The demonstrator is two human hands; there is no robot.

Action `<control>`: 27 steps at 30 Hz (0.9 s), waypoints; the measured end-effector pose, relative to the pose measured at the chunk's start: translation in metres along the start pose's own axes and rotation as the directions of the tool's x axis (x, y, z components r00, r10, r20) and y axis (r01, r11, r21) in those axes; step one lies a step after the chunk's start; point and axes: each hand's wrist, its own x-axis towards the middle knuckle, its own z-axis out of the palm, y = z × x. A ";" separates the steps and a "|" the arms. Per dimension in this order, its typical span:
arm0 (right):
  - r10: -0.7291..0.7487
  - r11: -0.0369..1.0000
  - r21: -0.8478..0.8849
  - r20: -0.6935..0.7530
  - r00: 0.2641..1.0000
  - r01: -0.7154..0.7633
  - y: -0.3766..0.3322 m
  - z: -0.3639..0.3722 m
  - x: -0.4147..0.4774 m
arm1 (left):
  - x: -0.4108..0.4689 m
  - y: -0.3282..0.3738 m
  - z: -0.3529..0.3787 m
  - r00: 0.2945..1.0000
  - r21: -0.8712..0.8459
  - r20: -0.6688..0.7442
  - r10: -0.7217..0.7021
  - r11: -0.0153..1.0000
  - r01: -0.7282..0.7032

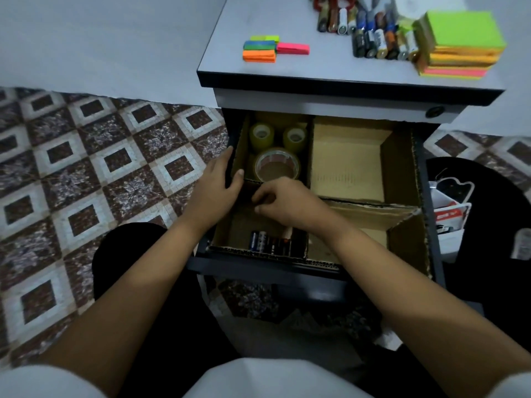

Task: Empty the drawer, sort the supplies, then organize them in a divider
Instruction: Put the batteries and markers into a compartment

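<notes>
Midway: clear tape rolls [275, 152] sat at the brown cardboard divider's [344, 156] 11 o'clock, your left hand [221, 185] gripped its wall, your right hand [287, 203] curled, perhaps pinching something, over dark cylindrical batteries [268, 243] at 7, loose desktop batteries [382, 41] unstowed.

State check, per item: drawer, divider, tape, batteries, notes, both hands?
drawer: pulled open
divider: seated in drawer
tape rolls: in back-left compartment
batteries: some in front-left compartment, most on desktop
sticky notes: stacked on desktop
left hand: grips drawer's left wall
right hand: fingers curled above front-left compartment, hold unclear
</notes>
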 end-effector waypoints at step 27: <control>0.211 0.976 0.154 -0.490 0.846 -0.154 -0.003 -0.239 -0.009 | 0.166 0.228 -0.007 0.982 -0.178 0.175 -0.076 0.978 0.108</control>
